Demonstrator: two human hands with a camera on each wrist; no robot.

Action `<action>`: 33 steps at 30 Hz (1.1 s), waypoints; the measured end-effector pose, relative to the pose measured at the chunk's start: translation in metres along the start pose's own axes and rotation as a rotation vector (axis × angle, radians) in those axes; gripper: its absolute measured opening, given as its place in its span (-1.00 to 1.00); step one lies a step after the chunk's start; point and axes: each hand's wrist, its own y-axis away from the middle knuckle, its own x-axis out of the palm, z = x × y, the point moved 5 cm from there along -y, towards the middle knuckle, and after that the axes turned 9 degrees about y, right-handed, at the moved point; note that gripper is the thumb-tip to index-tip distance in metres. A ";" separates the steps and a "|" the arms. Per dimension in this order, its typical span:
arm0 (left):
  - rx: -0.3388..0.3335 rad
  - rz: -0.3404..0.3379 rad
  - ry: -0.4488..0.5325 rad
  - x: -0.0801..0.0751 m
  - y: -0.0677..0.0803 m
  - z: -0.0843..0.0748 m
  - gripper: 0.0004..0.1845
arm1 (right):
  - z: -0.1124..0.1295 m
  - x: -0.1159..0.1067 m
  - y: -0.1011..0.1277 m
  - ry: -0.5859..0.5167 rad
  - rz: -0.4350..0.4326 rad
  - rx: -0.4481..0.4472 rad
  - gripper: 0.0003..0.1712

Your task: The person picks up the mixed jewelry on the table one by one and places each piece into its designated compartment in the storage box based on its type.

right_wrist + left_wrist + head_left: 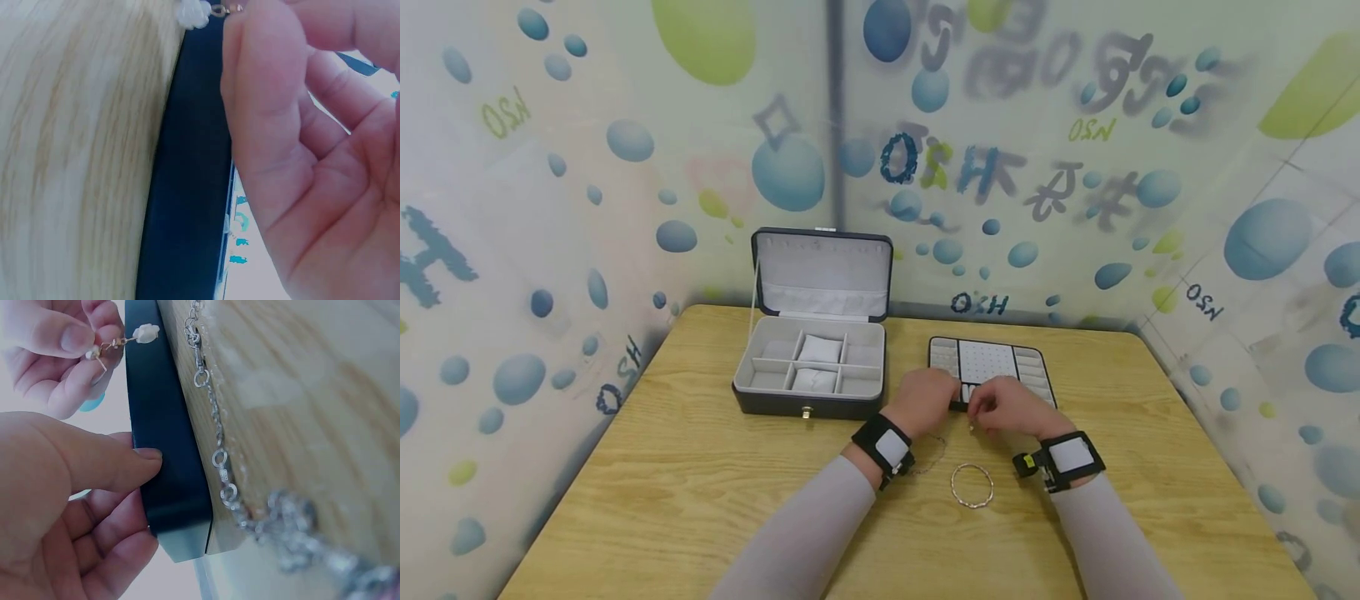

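One earring (147, 333), pinched in the right hand (1013, 407), could fall past the front edge of the tray (987, 363) the left hand (925, 400) grips, should that pinch loosen.

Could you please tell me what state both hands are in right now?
Left hand: closed, gripping the dark tray.
Right hand: closed, pinching a white-beaded earring.

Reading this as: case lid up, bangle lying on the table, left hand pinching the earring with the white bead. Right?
One fix: the right hand pinches the earring with the white bead, as the right wrist view shows. The rest stands: case lid up, bangle lying on the table.
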 end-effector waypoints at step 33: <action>0.000 0.008 -0.005 0.003 -0.001 0.002 -0.87 | -0.017 -0.021 0.005 -0.056 -0.216 0.047 -0.94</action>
